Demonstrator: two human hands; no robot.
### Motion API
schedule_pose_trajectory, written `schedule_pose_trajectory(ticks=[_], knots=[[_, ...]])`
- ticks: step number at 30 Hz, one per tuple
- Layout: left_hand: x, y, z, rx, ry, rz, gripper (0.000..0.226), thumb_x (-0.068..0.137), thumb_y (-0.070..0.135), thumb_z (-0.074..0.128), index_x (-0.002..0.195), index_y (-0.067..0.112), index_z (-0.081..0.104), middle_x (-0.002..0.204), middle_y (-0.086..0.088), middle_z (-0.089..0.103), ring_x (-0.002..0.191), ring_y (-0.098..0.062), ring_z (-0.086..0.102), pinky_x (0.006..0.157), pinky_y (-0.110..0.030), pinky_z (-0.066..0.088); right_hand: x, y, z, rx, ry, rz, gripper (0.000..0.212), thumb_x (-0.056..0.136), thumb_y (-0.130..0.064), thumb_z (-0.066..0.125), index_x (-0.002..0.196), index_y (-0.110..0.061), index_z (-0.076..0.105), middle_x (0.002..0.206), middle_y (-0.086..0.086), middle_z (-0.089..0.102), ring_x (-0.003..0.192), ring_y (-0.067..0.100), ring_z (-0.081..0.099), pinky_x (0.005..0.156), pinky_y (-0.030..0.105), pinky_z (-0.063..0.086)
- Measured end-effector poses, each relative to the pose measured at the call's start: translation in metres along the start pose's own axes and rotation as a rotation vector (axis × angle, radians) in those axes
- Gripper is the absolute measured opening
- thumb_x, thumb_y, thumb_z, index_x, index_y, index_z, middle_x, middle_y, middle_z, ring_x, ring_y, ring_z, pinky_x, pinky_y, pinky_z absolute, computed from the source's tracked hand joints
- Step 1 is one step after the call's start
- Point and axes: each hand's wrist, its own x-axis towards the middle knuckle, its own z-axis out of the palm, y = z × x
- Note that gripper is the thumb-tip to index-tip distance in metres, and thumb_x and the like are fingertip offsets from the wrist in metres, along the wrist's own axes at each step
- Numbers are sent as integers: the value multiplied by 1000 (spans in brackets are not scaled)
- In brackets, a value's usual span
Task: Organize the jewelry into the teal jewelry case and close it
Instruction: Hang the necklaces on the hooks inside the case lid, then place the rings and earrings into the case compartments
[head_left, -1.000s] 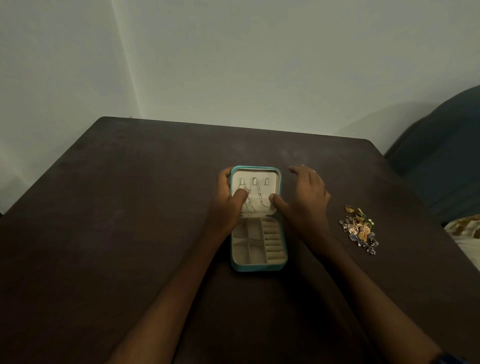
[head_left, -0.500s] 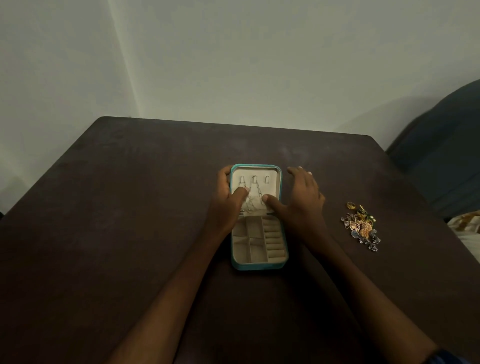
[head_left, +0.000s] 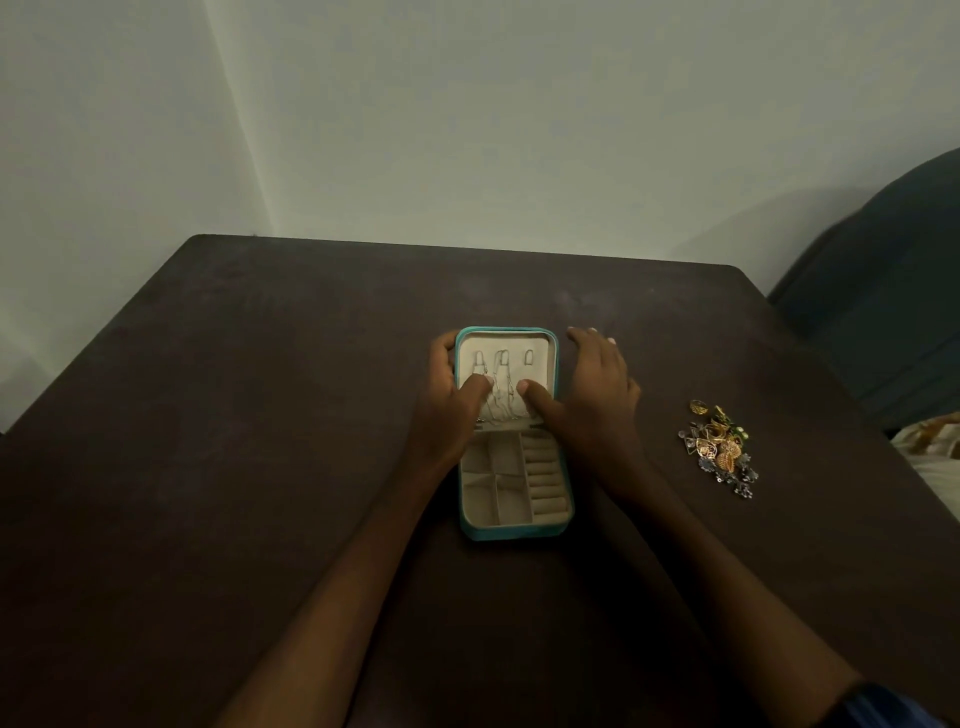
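Note:
The teal jewelry case (head_left: 511, 533) lies open in the middle of the dark table, its lid (head_left: 506, 332) folded back away from me. Thin silver chains (head_left: 501, 371) hang on the hooks of the lid's beige lining. The tray's compartments and ring rolls look bare. My left hand (head_left: 447, 410) grips the lid's left edge, thumb on the lining. The thumb of my right hand (head_left: 595, 400) presses on the lining beside it, while its fingers stretch out past the lid's right edge. A pile of gold and silver jewelry (head_left: 719, 449) sits on the table to the right.
The dark brown table (head_left: 260, 415) stands against a pale wall corner. A dark blue chair (head_left: 883, 312) is beyond the table's right edge, with a light patterned cloth (head_left: 935, 447) below it.
My right thumb has slid left across the lid's lining toward my left thumb. The case and the jewelry pile have stayed where they were.

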Motion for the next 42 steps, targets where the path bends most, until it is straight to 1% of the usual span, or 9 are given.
schedule_pose_trajectory(ticks=[7, 15, 18, 23, 25, 27, 31, 37, 42], knots=[[4, -5, 2, -30, 16, 4, 44, 80, 4, 51, 119, 22, 43, 106, 4, 61, 98, -15, 64, 79, -34, 56, -10, 0, 5, 1, -14, -26, 79, 75, -49, 66, 139, -17, 32, 148, 9, 33, 141, 27, 21, 109, 50, 23], [-1, -2, 0, -111, 18, -8, 44, 91, -2, 46, 133, 12, 42, 109, -1, 61, 87, -6, 67, 62, -22, 57, -32, 18, -33, -30, -10, -18, 69, 84, -47, 60, 141, -17, 33, 151, 5, 29, 143, 23, 14, 112, 45, 16], [-3, -1, -3, -115, 41, -23, 43, 92, 2, 46, 133, 13, 43, 107, 1, 63, 86, -4, 67, 70, -25, 58, -45, 34, -50, -33, 27, -37, 62, 83, -45, 61, 135, -17, 42, 145, 5, 40, 141, 24, 21, 110, 44, 20], [-8, 0, -12, -13, 122, -27, 43, 93, 19, 48, 136, 20, 41, 118, -3, 59, 105, -18, 61, 93, -44, 50, -61, 73, -82, -41, 66, 27, 46, 85, -42, 60, 125, -21, 52, 129, -2, 53, 125, 18, 43, 99, 36, 28], [-15, 6, -14, 57, 196, 30, 44, 92, 22, 50, 135, 21, 41, 122, -4, 57, 111, -21, 57, 97, -44, 47, -63, 96, -96, -39, 74, 84, 37, 85, -37, 60, 120, -22, 57, 122, -1, 58, 116, 20, 48, 91, 34, 31], [-24, 17, -12, 111, 252, 119, 42, 93, 20, 51, 134, 18, 42, 123, -5, 55, 113, -16, 54, 97, -33, 45, -66, 120, -107, -54, 81, 125, 30, 85, -32, 60, 113, -22, 61, 112, 1, 62, 108, 23, 53, 86, 35, 35], [-36, 46, 5, 190, 233, 331, 38, 92, 10, 52, 130, 11, 45, 112, -3, 54, 90, 9, 54, 77, -8, 45, -69, 156, -114, -72, 58, 155, 20, 83, -30, 62, 100, -21, 65, 95, 2, 65, 93, 25, 58, 79, 40, 47], [-52, 73, 58, 368, 106, 542, 29, 86, 17, 56, 114, 22, 57, 101, 4, 60, 83, 3, 56, 76, -10, 45, -69, 173, -110, -74, 6, 84, 18, 87, -24, 59, 101, -17, 68, 94, 7, 66, 89, 25, 59, 77, 40, 49], [-70, 69, 102, 430, -31, 560, 23, 87, 11, 61, 110, 13, 63, 95, 0, 62, 80, -6, 58, 68, -6, 43, -57, 168, -105, -148, -96, -28, 32, 90, -28, 54, 120, -23, 60, 104, 6, 62, 98, 24, 55, 79, 35, 46]])
